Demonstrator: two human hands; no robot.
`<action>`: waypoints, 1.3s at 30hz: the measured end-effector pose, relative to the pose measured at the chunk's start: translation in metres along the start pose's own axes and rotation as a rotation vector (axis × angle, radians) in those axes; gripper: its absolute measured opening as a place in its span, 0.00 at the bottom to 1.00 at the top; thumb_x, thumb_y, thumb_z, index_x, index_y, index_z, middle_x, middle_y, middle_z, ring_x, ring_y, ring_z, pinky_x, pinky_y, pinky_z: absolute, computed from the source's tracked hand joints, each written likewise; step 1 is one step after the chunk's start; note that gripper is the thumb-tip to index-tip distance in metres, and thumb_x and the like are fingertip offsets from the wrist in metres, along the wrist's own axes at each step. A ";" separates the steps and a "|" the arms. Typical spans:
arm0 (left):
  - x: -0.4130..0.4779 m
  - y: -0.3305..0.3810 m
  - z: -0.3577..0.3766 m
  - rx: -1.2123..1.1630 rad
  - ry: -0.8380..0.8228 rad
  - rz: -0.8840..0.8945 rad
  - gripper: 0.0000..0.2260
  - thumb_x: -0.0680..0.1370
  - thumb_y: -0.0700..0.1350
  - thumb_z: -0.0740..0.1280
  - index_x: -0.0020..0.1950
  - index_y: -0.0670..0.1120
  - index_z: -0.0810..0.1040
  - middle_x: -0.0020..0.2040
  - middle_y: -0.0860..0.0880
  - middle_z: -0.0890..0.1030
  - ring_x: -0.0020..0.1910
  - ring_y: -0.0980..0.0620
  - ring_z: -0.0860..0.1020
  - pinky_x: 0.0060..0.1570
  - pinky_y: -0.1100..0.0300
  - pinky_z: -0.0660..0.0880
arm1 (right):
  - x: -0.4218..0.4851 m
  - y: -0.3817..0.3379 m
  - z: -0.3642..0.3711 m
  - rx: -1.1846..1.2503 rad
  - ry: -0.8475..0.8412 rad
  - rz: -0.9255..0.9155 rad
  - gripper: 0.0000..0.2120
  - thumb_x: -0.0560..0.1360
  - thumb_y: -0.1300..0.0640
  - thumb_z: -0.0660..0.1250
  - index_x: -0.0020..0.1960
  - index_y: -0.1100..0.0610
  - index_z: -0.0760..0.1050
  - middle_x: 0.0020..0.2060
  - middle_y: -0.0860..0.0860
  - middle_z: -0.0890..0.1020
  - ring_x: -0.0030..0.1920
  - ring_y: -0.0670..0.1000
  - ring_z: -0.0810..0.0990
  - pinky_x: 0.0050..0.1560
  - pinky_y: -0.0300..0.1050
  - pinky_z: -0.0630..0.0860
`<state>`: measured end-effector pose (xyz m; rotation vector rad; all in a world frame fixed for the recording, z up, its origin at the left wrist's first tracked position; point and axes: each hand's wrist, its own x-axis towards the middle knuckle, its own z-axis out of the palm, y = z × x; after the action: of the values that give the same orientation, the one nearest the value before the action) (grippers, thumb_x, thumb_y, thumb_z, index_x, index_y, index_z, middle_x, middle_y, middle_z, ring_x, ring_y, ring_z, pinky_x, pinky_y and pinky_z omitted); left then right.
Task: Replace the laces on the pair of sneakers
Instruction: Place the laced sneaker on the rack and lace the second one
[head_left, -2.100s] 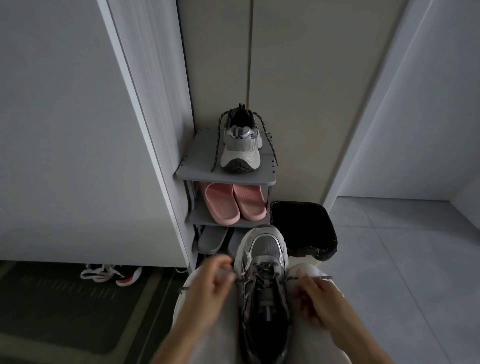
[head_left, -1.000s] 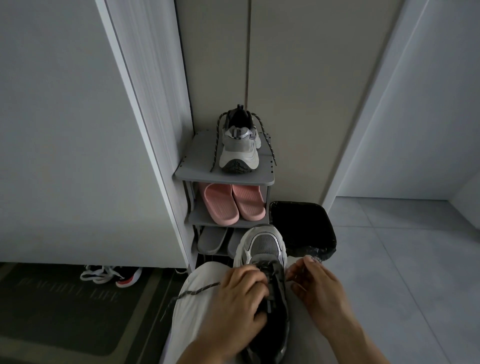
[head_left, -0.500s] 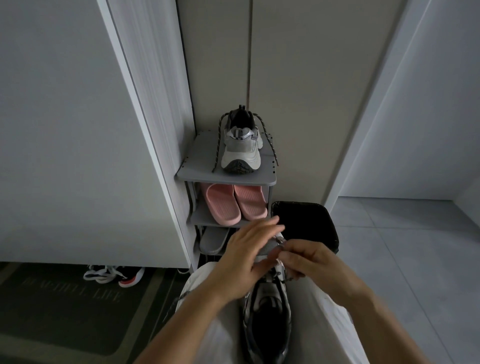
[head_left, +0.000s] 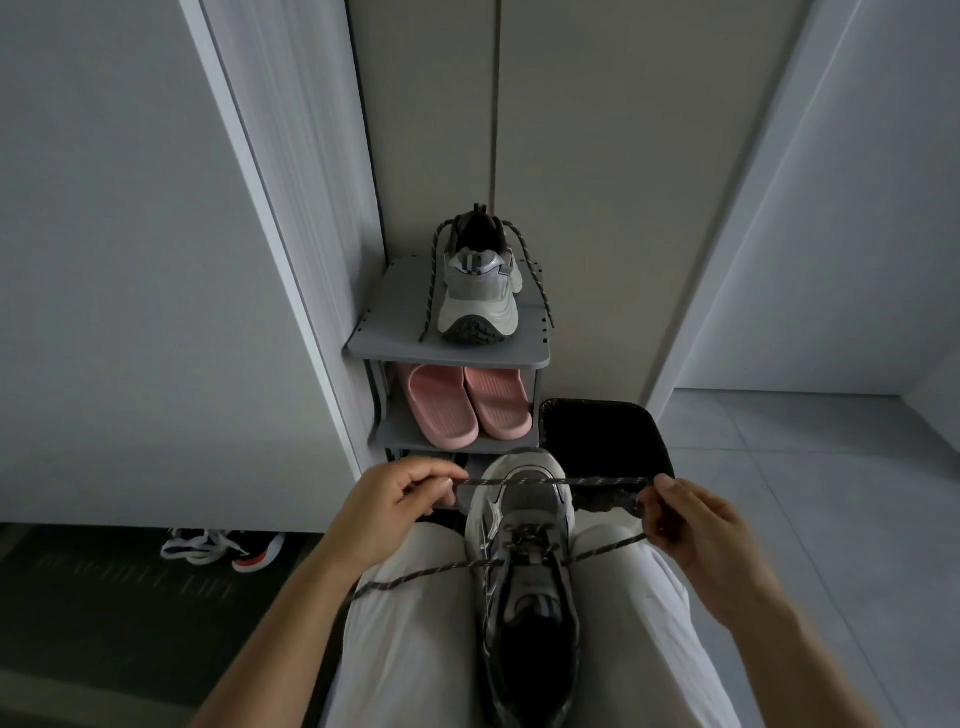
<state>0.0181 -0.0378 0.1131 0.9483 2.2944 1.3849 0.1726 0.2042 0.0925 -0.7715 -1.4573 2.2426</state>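
A grey and black sneaker rests between my knees, toe pointing away. A dark speckled lace is stretched level above its toe, pinched by my left hand at one end and my right hand at the other. More of the lace runs through the lower eyelets; one tail trails left over my thigh, the other goes up into my right hand. The second sneaker stands on the top of the shoe rack, heel toward me, its laces hanging loose on both sides.
Pink slippers fill the rack's middle shelf. A black bin stands right of the rack, behind the lace. Other shoes lie under the cabinet at left, by a dark mat. Grey tiled floor stretches out on the right.
My hands were together over the sneaker's toe; they have moved apart sideways, drawing the lace taut between them.
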 end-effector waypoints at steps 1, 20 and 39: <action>-0.001 0.002 0.001 -0.006 0.003 -0.004 0.13 0.78 0.38 0.62 0.48 0.57 0.77 0.37 0.53 0.81 0.39 0.63 0.79 0.40 0.72 0.73 | 0.003 0.006 -0.002 -0.151 0.034 -0.007 0.06 0.72 0.60 0.67 0.37 0.59 0.80 0.33 0.55 0.78 0.34 0.51 0.77 0.34 0.39 0.74; -0.031 0.000 0.050 0.091 -0.109 -0.195 0.08 0.70 0.49 0.73 0.39 0.52 0.73 0.35 0.54 0.77 0.34 0.61 0.74 0.37 0.69 0.69 | -0.035 0.013 0.064 -1.160 -0.279 -0.449 0.05 0.73 0.55 0.68 0.47 0.54 0.81 0.43 0.46 0.78 0.46 0.28 0.70 0.41 0.22 0.65; -0.051 -0.004 0.066 -0.571 0.195 -0.527 0.10 0.73 0.29 0.65 0.40 0.41 0.82 0.31 0.50 0.83 0.31 0.61 0.80 0.32 0.73 0.72 | -0.034 0.052 0.080 -1.349 -0.215 -0.602 0.08 0.68 0.47 0.59 0.35 0.49 0.73 0.35 0.43 0.75 0.33 0.43 0.76 0.27 0.32 0.68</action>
<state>0.0909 -0.0288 0.0732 0.0322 1.8802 1.7691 0.1503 0.1063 0.0789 -0.2642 -2.7796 0.7080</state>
